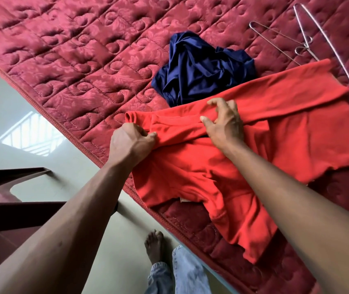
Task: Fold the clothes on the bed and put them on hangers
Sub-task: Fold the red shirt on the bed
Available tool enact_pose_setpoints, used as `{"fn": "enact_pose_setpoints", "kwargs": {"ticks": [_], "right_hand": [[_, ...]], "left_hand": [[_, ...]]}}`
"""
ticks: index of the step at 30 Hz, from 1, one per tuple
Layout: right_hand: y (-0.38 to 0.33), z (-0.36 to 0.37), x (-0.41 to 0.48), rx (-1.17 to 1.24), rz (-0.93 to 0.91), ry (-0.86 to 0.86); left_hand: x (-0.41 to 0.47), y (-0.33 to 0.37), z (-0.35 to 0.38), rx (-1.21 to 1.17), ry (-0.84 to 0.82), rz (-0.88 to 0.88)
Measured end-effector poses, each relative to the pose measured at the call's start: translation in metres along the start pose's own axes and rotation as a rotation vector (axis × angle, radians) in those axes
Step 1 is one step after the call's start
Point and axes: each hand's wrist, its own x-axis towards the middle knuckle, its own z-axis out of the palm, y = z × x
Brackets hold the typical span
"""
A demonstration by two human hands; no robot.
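A red long-sleeved shirt [192, 166] lies spread near the edge of the bed [74, 60], one sleeve folded across its top. My left hand [129, 143] grips a bunch of the red fabric at the shirt's left side. My right hand [224, 122] rests on the folded sleeve with fingers bent, fingertips pulling at the cloth. A crumpled navy garment [203, 68] sits just beyond the shirt. Two wire hangers [305, 43] lie at the far right, partly under the red sleeve.
The bed has a dark red quilted cover whose edge runs diagonally from upper left to lower right. Pale floor lies to the left, with a dark wooden piece of furniture [10, 194]. My bare foot [154, 245] and jeans leg stand by the bed edge.
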Motion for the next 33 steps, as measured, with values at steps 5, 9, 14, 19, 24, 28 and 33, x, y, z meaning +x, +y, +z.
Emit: {"fn": "enact_pose_setpoints", "kwargs": {"ticks": [5,9,14,19,24,28,33], "right_hand": [[0.004,-0.005,-0.024,-0.32,-0.564,-0.072],[0.017,0.002,-0.056,-0.542,-0.617,-0.343],[0.022,0.001,-0.077,-0.647,-0.629,-0.371],[0.022,0.005,-0.082,-0.663,-0.599,-0.323],[0.024,0.016,-0.083,-0.65,-0.547,-0.335],[0.02,0.008,-0.082,-0.533,-0.536,-0.299],[0.041,-0.034,-0.113,-0.301,-0.174,0.18]], "left_hand": [[-0.013,0.001,0.008,-0.049,0.092,0.02],[-0.011,0.015,0.011,0.032,0.15,-0.083],[0.009,0.023,0.017,0.124,0.156,-0.059],[0.014,0.016,0.013,0.032,0.251,-0.064],[0.005,0.032,0.022,0.118,0.33,0.368],[0.0,0.039,0.055,0.063,-0.03,0.562],[-0.022,0.038,0.079,0.093,-0.012,0.387]]}}
